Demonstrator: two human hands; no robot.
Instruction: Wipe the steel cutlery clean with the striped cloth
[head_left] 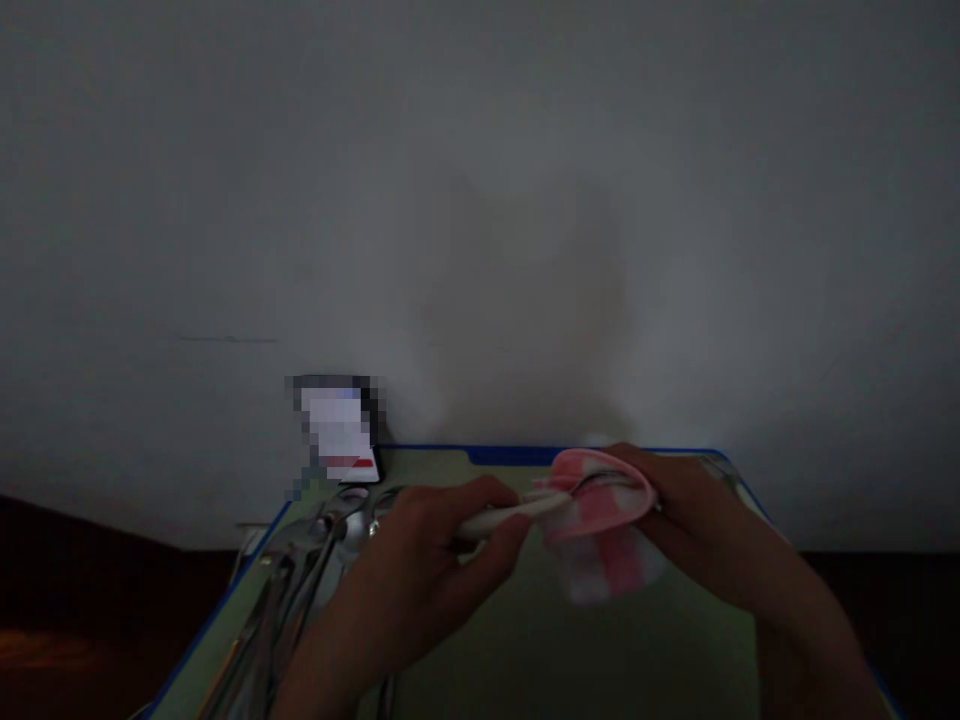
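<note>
My left hand point(457, 545) is closed around the pale handle of a piece of cutlery point(499, 515), thumb and fingers pinching it. The cutlery points right, and its metal end lies in a pink and white checked cloth point(600, 520). Folds of the cloth wrap part of that end, so I cannot tell whether it is a spoon or a fork. Behind the cloth, my right hand point(667, 500) grips it from the right, with most of its fingers hidden. One cloth corner hangs down over the table. Both hands are above the light green tabletop point(592, 660).
Several metal spoons and other utensils point(300, 570) lie in a pile along the table's left side, partly behind my left forearm. A phone-like device point(341, 425), its screen blurred, leans against the grey wall point(525, 200). A blue rim point(517, 456) edges the table. The light is dim.
</note>
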